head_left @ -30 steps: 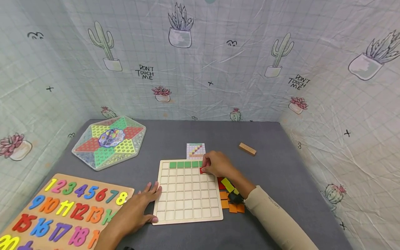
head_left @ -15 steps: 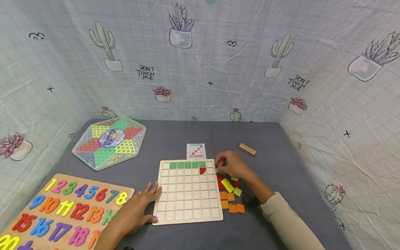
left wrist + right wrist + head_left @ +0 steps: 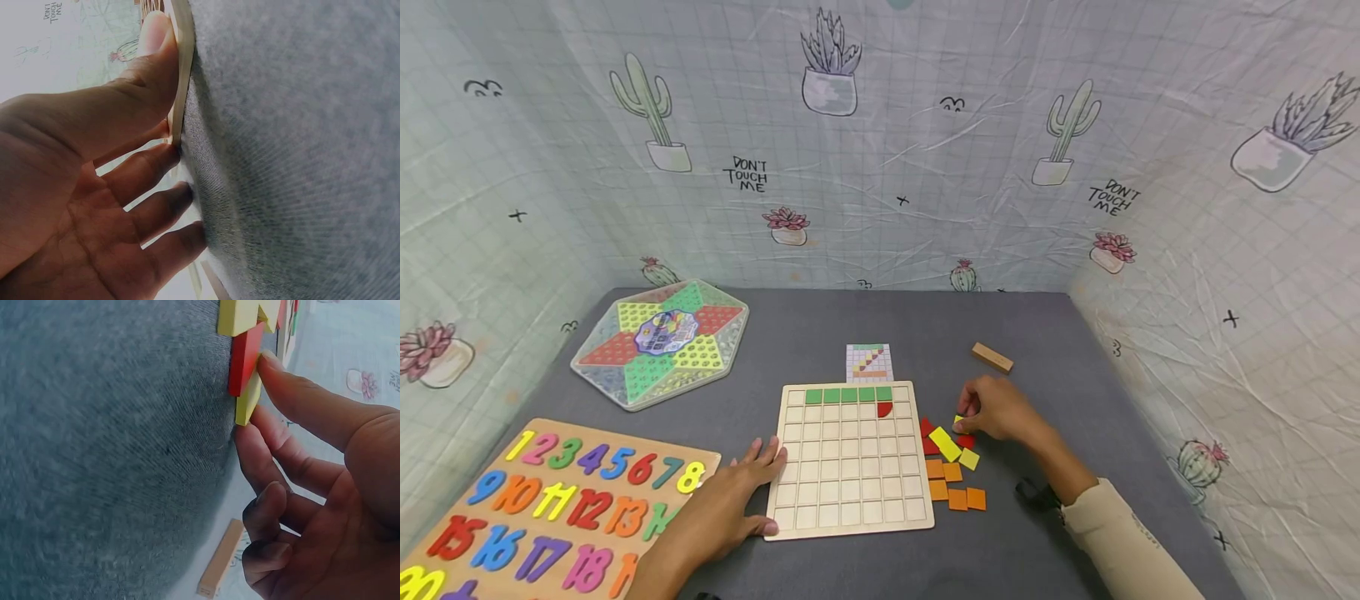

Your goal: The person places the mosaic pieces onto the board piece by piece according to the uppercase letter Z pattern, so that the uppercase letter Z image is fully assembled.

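Observation:
A square wooden grid board [image 3: 840, 471] lies on the dark table, with green squares [image 3: 848, 395] along its top row and a red quarter-round piece [image 3: 885, 409] below the rightmost of them. The left hand [image 3: 722, 508] rests at the board's left edge, fingers spread and thumb at its lower corner. To the right of the board, the right hand [image 3: 1000, 410] has its thumb and fingertips on a yellow piece [image 3: 249, 400] beside a red piece [image 3: 245, 359]. Loose yellow pieces [image 3: 945, 444] and orange squares [image 3: 957, 499] lie nearby.
A small pattern card [image 3: 869, 362] sits behind the board. A wooden block [image 3: 992, 357] lies at the back right. On the left are a hexagonal star game board [image 3: 662, 342] and a number board [image 3: 553, 500]. Printed cloth [image 3: 865, 150] hangs behind the table.
The right hand has left the red piece on the board and moved right to the loose pieces, where it touches a yellow one. The left hand stays in place.

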